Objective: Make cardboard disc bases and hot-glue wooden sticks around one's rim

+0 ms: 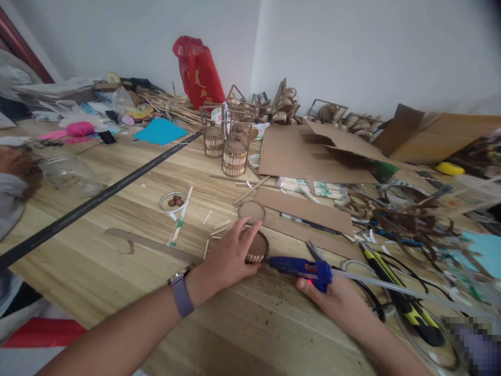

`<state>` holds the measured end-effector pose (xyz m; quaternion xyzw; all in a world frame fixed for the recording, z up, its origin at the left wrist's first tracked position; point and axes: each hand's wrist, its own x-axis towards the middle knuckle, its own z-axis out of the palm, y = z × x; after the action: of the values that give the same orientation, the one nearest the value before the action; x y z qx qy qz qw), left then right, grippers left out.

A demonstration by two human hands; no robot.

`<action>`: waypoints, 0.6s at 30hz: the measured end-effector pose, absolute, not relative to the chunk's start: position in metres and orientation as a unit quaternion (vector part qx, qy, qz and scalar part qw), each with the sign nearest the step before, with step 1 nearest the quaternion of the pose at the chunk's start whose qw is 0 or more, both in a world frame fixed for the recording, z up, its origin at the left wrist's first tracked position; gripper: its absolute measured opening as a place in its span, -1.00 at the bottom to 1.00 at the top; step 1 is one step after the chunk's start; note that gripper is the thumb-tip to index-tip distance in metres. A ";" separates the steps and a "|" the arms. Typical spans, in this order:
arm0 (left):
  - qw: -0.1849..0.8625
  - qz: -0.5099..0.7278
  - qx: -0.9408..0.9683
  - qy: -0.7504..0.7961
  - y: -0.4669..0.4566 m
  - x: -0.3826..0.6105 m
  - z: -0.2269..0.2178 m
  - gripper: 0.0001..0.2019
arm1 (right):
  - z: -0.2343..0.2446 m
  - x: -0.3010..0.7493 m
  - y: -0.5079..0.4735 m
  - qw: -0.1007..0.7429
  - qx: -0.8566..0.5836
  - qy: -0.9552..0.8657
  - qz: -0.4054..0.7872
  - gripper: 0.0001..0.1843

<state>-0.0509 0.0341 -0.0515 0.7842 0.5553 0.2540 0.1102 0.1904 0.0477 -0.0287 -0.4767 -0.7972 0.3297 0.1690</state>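
My left hand (225,253) spans a small round cardboard piece (259,244) lying on the wooden table, thumb at its near edge and fingers over its far side. Short pale sticks line part of that piece's near rim; my fingers hide its left part. My right hand (344,300) is closed around a blue glue gun (299,267), with a long clear glue stick (376,284) running out of its back. The gun's nozzle points left, close to the rim; I cannot tell whether it touches. Just beyond lies another cardboard ring-edged disc (252,211).
Pliers (316,250) lie behind the glue gun. A yellow-black utility knife (405,297) and cables are at right. Loose sticks (222,224) and a tape ring (173,202) holding brown balls lie left. Small lidded baskets (235,156) stand behind. Another person's hand (15,159) is far left.
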 end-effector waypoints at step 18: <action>0.113 0.263 0.784 0.551 0.035 -0.052 -0.053 -0.15 | -0.026 0.193 0.046 0.212 -0.509 -0.800 0.235 -0.63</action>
<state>-0.0517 0.0345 -0.0529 0.7842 0.5506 0.2629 0.1133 0.1929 0.0462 -0.0257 -0.5088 -0.8005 0.2354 0.2120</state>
